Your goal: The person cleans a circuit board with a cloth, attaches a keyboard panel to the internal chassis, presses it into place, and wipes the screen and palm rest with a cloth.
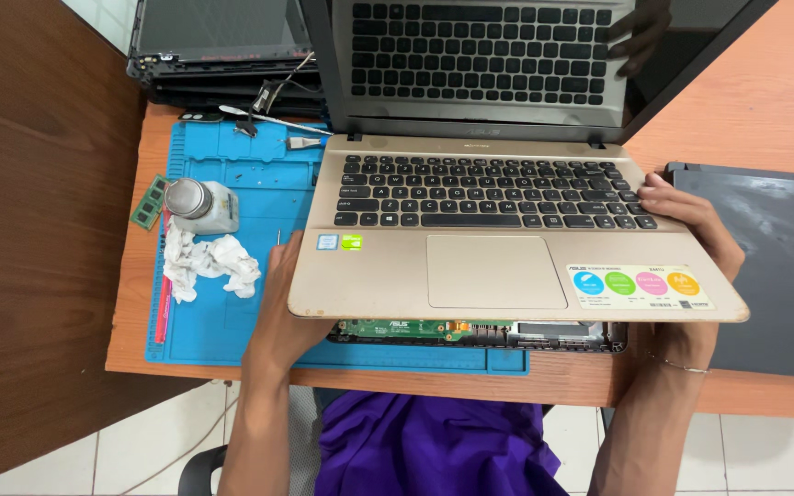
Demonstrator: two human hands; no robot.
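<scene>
A: Why is the laptop (pixel 507 230) lifted off the mat (pixel 232 321)?
B: Its top half is raised, baring the board (pixel 415 328) beneath.
A: And the hands?
B: Left hand (pixel 282 303) grips the left edge, fingers hidden underneath; right hand (pixel 691 230) clasps the right edge, fingers curled together.

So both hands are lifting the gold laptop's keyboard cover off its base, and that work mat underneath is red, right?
Not quite: the head view shows the work mat is blue, not red. The rest holds: the left hand and right hand grip the gold laptop's keyboard cover, raised above its base, with a green circuit board exposed below.
</scene>
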